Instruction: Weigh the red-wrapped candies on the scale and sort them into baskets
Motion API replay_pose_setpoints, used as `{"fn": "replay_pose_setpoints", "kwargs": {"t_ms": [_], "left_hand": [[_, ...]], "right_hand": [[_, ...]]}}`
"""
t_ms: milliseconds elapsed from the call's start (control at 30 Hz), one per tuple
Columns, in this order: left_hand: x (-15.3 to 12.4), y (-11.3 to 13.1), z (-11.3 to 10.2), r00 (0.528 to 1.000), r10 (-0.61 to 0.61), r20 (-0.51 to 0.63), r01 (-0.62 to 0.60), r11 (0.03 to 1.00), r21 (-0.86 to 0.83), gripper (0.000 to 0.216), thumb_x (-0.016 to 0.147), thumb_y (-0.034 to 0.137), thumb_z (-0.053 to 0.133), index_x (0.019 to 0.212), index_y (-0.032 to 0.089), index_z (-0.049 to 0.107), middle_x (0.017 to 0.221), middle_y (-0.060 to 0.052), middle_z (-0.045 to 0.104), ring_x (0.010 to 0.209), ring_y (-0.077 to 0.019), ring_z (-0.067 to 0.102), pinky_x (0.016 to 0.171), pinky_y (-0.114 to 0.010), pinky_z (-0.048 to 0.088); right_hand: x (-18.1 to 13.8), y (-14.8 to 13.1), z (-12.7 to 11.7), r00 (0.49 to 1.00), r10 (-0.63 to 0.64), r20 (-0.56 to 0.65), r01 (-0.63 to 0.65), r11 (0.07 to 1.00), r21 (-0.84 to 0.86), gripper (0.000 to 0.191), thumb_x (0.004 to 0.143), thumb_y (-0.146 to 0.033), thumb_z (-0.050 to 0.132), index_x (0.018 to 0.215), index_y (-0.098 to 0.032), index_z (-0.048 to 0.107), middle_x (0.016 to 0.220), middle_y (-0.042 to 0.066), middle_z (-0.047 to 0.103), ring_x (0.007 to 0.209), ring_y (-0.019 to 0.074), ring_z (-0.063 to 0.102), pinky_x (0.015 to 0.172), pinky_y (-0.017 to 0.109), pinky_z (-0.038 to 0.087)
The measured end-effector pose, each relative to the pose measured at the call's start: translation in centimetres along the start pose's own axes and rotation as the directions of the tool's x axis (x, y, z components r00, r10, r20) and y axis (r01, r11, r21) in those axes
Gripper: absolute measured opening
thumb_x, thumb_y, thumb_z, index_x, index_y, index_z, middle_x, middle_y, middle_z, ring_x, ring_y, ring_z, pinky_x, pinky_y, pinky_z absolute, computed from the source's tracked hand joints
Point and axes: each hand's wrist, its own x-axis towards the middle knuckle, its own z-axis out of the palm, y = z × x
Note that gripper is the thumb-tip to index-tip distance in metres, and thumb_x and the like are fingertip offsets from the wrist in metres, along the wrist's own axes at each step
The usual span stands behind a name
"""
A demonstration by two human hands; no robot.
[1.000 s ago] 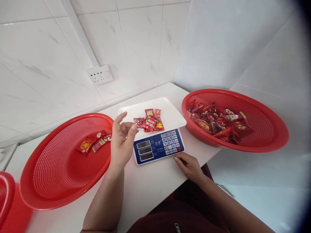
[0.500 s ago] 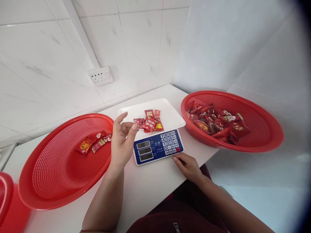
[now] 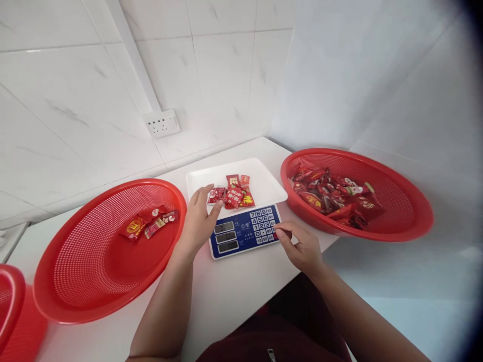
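A white electronic scale (image 3: pixel 245 251) with a blue keypad panel stands on the table, its flat white tray (image 3: pixel 264 186) behind the panel. On that tray lie several small red candy packets (image 3: pixel 234 195) in a loose heap. My left hand (image 3: pixel 198 221) hovers over the tray's front left corner, thumb and fingers apart, close to the leftmost packet. My right hand (image 3: pixel 304 249) is at the panel's right edge, its fingers curled together beside the keys. Something small and dark red shows between the fingertips, too hidden to name.
To the right, a red plastic basket (image 3: pixel 407 201) holds many red packets (image 3: pixel 335 196). Another red basket (image 3: pixel 75 296) on the left has several packets (image 3: pixel 151 223) in it. Part of a further red basket (image 3: pixel 18 301) shows at the left edge. A tiled wall with a socket (image 3: pixel 162 123) rises behind.
My left hand has lowered toward the packets, its fingers now reaching forward over the tray. My right hand has moved slightly right and up along the panel's edge. The packets lie as before.
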Motion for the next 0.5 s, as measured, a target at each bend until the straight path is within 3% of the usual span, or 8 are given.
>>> {"fn": "replay_pose_setpoints", "kwargs": {"t_ms": [233, 500], "left_hand": [[-0.1, -0.4, 1.8, 0.985, 0.075, 0.156, -0.090, 0.992, 0.091, 0.048, 0.086, 0.040, 0.043, 0.131, 0.023, 0.036, 0.136, -0.009, 0.041, 0.132, -0.0241, 0.026, 0.106, -0.045, 0.028], [0.0, -1.2, 1.0, 0.982, -0.004, 0.189, -0.019, 0.993, 0.120, 0.049, 0.085, 0.038, 0.044, 0.131, 0.021, 0.037, 0.137, -0.009, 0.041, 0.133, -0.0252, 0.024, 0.107, -0.046, 0.027]], "right_hand": [[-1.8, 2.1, 0.2, 0.999, 0.023, -0.028, -0.024, 0.999, -0.024, 0.011, 0.084, -0.021, 0.049, 0.088, -0.019, 0.060, 0.075, 0.004, 0.062, 0.061, 0.0130, 0.055, 0.054, 0.025, 0.046], [-4.8, 4.3, 0.6, 0.980, 0.179, 0.082, -0.181, 0.983, 0.015, 0.018, 0.086, -0.031, 0.047, 0.083, -0.020, 0.060, 0.072, 0.004, 0.066, 0.062, 0.0144, 0.061, 0.056, 0.024, 0.049]]}}
